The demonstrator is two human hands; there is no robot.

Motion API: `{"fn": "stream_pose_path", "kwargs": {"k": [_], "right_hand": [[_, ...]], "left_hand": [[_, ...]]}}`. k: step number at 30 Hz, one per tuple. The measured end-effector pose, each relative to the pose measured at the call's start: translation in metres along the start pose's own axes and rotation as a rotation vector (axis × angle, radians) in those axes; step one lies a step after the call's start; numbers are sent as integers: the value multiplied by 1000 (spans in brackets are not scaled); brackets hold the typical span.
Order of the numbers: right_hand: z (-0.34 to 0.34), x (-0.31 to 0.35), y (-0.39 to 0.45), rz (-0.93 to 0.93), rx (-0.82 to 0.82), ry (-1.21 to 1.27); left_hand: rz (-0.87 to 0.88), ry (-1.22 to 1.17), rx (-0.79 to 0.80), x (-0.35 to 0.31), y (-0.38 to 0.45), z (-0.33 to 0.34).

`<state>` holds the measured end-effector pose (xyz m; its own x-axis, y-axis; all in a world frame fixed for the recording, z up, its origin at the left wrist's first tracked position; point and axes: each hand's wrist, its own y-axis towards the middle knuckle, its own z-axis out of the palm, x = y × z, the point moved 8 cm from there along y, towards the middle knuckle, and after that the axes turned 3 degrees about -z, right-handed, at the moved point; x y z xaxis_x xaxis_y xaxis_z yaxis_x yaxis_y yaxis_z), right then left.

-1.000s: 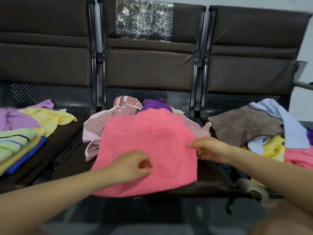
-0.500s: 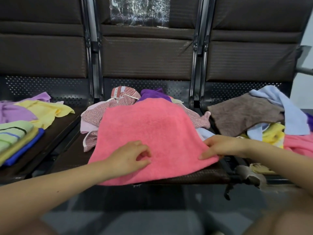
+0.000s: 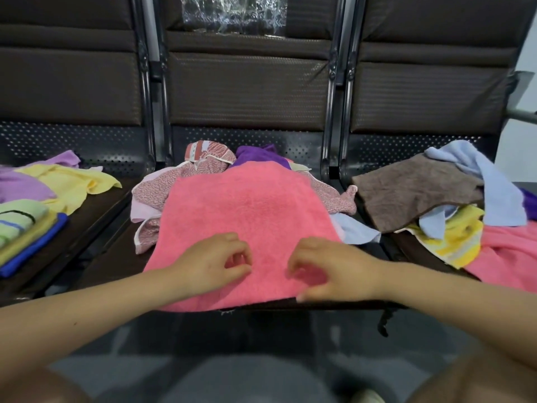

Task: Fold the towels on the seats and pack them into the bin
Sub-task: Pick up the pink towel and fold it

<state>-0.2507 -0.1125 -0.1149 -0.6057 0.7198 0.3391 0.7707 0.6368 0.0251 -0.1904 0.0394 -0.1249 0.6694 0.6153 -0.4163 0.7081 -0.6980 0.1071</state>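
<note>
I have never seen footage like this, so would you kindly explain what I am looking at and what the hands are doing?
There is no machine here: a person wears a camera on the head, looking down at both bare arms. Ahead stands a row of dark seats. A pink towel lies spread over a heap of cloths on the middle seat. The left hand and the right hand rest on its near part, fingers curled, seemingly pinching the fabric. Folded towels are stacked on the left seat; a brown cloth tops a loose pile on the right. No bin is visible.
</note>
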Motion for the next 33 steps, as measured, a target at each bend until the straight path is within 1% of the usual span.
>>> {"fn": "stream_pose_path", "kwargs": {"k": [1,2,3,5,7,9,10,13,14,15,17,20,23,25,28,30,33], "right_hand": [[13,7,7,-56,50,-60],[20,11,12,-93,51,-118],[22,14,17,-122,25,-143],[20,16,25,-155,-20,-91],[15,7,31,-116,-42,10],[10,-5,38,-25,-62,94],[7,-10,41,16,-68,146],[-3,-21,53,91,-118,268],[-8,-24,56,111,-144,288],[-11,-25,59,124,-164,299],[-12,-27,65,130,-161,280],[-7,-24,74,132,-44,158],[-14,-30,80,147,-2,84],[-26,-41,78,174,-22,73],[-44,-62,67,216,-38,55],[-54,-75,55,236,-64,94],[-67,-98,33,313,-171,280]], "left_hand": [[-8,-8,-3,1,-1,0],[-13,-14,-2,2,-2,-1],[-20,-15,3,4,-4,-1],[-12,-6,24,6,-8,1],[8,-5,24,6,-13,1],[33,8,-10,3,-18,-2],[40,55,-11,2,-20,-2],[41,317,20,-1,-19,0],[32,357,13,-1,-16,-2],[15,362,-9,1,-12,-6],[-35,293,-68,7,-2,-19],[-77,228,-124,16,10,-39],[-38,286,-144,17,13,-54],[-12,368,-111,19,13,-59],[-31,436,-31,38,8,-65],[-41,384,-12,56,2,-71],[-101,223,-38,83,-10,-85]]}}
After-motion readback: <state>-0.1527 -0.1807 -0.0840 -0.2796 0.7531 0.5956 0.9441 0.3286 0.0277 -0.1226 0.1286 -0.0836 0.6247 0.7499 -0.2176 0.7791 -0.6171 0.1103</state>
